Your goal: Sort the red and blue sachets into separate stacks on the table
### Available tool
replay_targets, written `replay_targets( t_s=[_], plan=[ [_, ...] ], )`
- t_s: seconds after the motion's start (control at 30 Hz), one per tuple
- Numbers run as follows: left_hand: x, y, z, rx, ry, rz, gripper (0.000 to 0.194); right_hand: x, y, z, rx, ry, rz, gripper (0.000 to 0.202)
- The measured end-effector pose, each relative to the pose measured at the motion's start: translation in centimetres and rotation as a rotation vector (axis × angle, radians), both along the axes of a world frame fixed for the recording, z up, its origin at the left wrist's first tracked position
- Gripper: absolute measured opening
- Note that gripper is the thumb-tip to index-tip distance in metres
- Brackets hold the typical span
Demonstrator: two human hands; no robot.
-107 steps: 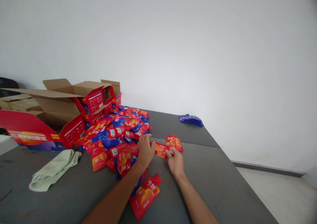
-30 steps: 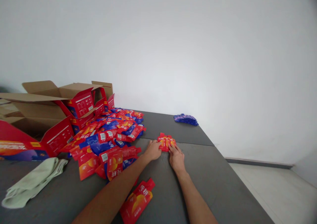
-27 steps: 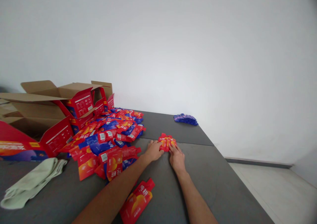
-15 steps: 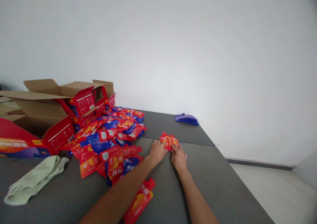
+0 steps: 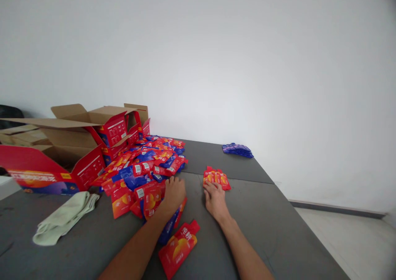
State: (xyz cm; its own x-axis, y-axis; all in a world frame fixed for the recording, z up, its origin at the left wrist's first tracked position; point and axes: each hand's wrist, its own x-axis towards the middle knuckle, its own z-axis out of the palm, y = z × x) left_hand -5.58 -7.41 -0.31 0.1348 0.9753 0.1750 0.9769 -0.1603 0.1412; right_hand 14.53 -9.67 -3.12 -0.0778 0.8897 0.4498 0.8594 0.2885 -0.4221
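My left hand [image 5: 175,194] is over the near right side of a heap of red and blue spouted pouches [image 5: 148,158]. Its fingers bend down among the pouches, and their tips are partly hidden, so I cannot tell whether they grip one. My right hand [image 5: 215,199] rests with fingers apart on the near edge of a small overlapping row of red pouches [image 5: 220,178]. A single red pouch [image 5: 179,249] with an orange fruit print lies flat near the front, right of my left forearm. A blue pouch [image 5: 168,229] shows partly beside that forearm.
Open red cartons [image 5: 89,168] with brown flaps stand along the left. A folded pale green cloth [image 5: 66,218] lies in front of them. Blue pouches [image 5: 237,149] form an overlapping row at the back right. The grey table [image 5: 262,226] has its edge on the right; a wall stands behind.
My left hand has left the small row of red pouches and moved left to the heap. My right hand stays at the row. The view has shifted slightly left.
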Motion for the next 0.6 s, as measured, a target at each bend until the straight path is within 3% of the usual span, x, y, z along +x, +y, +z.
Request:
replay_targets(
  t_s=[0.13, 0.3, 0.47, 0.6],
  plan=[
    [-2.0, 0.1, -0.1, -0.050, 0.009, 0.070, 0.033, -1.6, -1.3, 0.8, -0.033, 0.011, 0.076, 0.035],
    [-1.5, 0.9, 0.2, -0.039, -0.127, 0.011, 0.042, -3.0, -2.1, 1.3, -0.028, 0.077, 0.137, 0.033],
    [-0.7, 1.5, 0.8, 0.032, -0.491, -0.218, 0.038, -3.4, -2.1, 1.5, -0.037, 0.213, 0.160, 0.034],
    [-0.4, 1.6, 1.5, 0.080, -0.852, -0.264, 0.023, -3.6, -2.0, 1.4, -0.125, 0.411, 0.110, 0.037]
  ],
)
